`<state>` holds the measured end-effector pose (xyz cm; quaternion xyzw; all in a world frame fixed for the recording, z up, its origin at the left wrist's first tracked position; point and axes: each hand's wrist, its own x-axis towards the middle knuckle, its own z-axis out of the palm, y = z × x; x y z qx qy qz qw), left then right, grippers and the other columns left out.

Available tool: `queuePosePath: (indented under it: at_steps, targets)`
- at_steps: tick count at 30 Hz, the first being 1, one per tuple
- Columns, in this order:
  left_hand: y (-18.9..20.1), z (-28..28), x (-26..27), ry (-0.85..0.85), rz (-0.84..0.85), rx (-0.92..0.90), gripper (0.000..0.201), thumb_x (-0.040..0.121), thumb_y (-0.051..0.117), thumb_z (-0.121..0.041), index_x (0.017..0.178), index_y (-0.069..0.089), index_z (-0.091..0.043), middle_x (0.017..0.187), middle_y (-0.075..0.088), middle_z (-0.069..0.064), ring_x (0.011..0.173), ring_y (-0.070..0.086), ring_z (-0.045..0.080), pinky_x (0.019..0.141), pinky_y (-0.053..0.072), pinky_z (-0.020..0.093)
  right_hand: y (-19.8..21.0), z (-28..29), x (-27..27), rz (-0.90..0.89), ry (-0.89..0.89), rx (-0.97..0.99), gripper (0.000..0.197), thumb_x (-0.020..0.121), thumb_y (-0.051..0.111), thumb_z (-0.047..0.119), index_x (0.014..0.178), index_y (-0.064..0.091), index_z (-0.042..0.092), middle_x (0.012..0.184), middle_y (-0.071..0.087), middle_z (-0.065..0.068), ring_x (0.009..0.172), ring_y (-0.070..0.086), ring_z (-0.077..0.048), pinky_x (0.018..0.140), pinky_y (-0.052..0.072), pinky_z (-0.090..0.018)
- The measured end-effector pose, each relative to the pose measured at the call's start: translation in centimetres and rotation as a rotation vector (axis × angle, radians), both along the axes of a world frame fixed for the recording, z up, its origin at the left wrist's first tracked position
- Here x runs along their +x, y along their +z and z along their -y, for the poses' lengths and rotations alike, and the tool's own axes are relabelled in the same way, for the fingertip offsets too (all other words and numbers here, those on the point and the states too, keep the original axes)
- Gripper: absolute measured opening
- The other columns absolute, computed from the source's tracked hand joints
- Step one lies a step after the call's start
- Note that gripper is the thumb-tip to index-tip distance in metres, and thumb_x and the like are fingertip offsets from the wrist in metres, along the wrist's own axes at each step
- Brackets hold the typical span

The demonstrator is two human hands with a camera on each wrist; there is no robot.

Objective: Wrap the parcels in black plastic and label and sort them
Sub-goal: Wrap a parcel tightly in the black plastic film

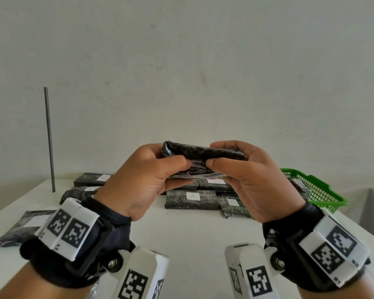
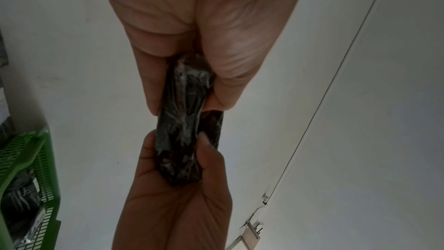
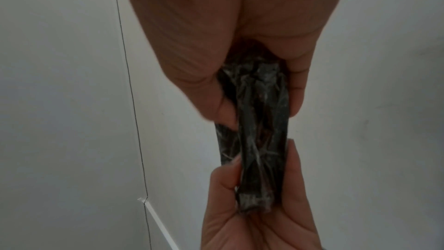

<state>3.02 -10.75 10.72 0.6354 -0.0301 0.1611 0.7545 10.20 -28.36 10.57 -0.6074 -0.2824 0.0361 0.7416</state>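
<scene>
A flat parcel (image 1: 200, 155) wrapped in crinkled black plastic is held up in the air above the white table (image 1: 181, 229), edge toward me. My left hand (image 1: 147, 175) grips its left end, thumb in front and fingers behind. My right hand (image 1: 244, 171) grips the right end the same way. The two thumbs nearly meet on the front face. In the left wrist view the parcel (image 2: 182, 121) runs from my left hand (image 2: 192, 45) down to my right hand (image 2: 177, 197). The right wrist view shows the parcel (image 3: 259, 130) pinched between both hands.
Several wrapped black parcels with white labels lie on the table behind the hands, one marked A (image 1: 191, 198). Another labelled parcel (image 1: 26, 225) lies at the left. A green mesh basket (image 1: 313, 190) with a parcel inside stands at the right. A thin grey rod (image 1: 49, 139) stands upright at the back left.
</scene>
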Motion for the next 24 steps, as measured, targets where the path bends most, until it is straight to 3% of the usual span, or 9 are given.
queuePosePath:
  at_steps: [4,6,9,12,15,18,19,22,24]
  targets:
    - [0.2,-0.2,-0.2,-0.062,-0.002,-0.019,0.012,0.083,0.073,-0.006,0.093,0.078,-0.004,0.101,0.079,0.016,0.091,0.077,0.022,0.077,0.064,0.028,-0.2,0.1,0.3,0.029,-0.010,-0.010,0.044,0.066,0.080,0.008,0.108,0.072,0.009,0.109,0.075,-0.023,0.101,0.074,-0.037,0.103,0.055,-0.047]
    - [0.0,-0.2,-0.1,-0.046,-0.006,0.007,0.011,0.091,0.069,0.003,0.098,0.076,-0.001,0.105,0.079,0.017,0.093,0.077,0.023,0.079,0.064,0.029,-0.3,0.2,0.5,0.014,0.007,-0.017,0.044,0.066,0.080,0.007,0.109,0.072,0.008,0.115,0.074,-0.025,0.108,0.073,-0.042,0.103,0.057,-0.047]
    - [0.0,-0.4,-0.1,-0.048,-0.002,-0.009,0.016,0.089,0.067,0.002,0.104,0.073,0.004,0.107,0.078,0.017,0.095,0.076,0.025,0.080,0.064,0.030,-0.1,0.5,0.6,-0.016,0.073,-0.005,0.043,0.070,0.080,0.001,0.111,0.070,0.002,0.113,0.077,-0.022,0.099,0.076,-0.035,0.095,0.061,-0.039]
    - [0.1,-0.7,-0.1,-0.100,-0.003,-0.088,0.021,0.082,0.069,-0.005,0.099,0.073,0.007,0.103,0.076,0.021,0.092,0.075,0.025,0.078,0.065,0.032,0.1,0.7,0.7,-0.071,0.172,0.075,0.039,0.079,0.073,-0.012,0.117,0.065,-0.009,0.111,0.075,-0.025,0.095,0.075,-0.031,0.085,0.064,-0.032]
    - [0.2,-1.1,-0.1,-0.089,-0.033,-0.122,0.016,0.094,0.056,0.002,0.093,0.071,0.008,0.102,0.075,0.024,0.087,0.076,0.025,0.078,0.066,0.034,0.2,1.0,0.7,-0.130,0.264,0.132,0.046,0.078,0.060,-0.004,0.123,0.062,-0.012,0.128,0.066,-0.036,0.113,0.071,-0.042,0.097,0.060,-0.041]
    - [0.4,-1.0,-0.2,-0.120,-0.040,-0.174,0.017,0.079,0.062,-0.007,0.082,0.076,0.002,0.095,0.076,0.022,0.081,0.077,0.024,0.077,0.066,0.035,0.2,1.0,0.8,-0.137,0.288,0.127,0.053,0.080,0.050,0.001,0.130,0.057,-0.014,0.131,0.065,-0.036,0.127,0.063,-0.047,0.106,0.056,-0.050]
    - [0.3,-1.0,-0.2,-0.124,-0.043,-0.179,0.017,0.082,0.061,-0.005,0.079,0.076,0.001,0.094,0.076,0.021,0.081,0.077,0.024,0.076,0.066,0.035,0.3,1.0,0.7,-0.126,0.288,0.122,0.053,0.080,0.051,0.001,0.131,0.057,-0.014,0.132,0.065,-0.035,0.127,0.063,-0.047,0.106,0.056,-0.051]
    - [0.1,-1.1,0.0,-0.118,-0.079,-0.169,0.026,0.099,0.047,-0.001,0.095,0.070,0.009,0.100,0.077,0.023,0.085,0.077,0.024,0.075,0.066,0.033,0.2,1.0,0.6,-0.117,0.286,0.138,0.047,0.082,0.056,0.003,0.127,0.061,-0.009,0.126,0.069,-0.030,0.119,0.068,-0.040,0.100,0.060,-0.045]
    - [0.2,-1.2,-0.1,-0.109,-0.092,-0.153,0.023,0.098,0.051,-0.007,0.103,0.069,0.006,0.108,0.076,0.025,0.088,0.077,0.024,0.079,0.065,0.034,0.0,0.9,0.7,-0.109,0.251,0.112,0.035,0.092,0.057,0.002,0.123,0.061,-0.014,0.125,0.070,-0.031,0.119,0.070,-0.039,0.097,0.061,-0.043]
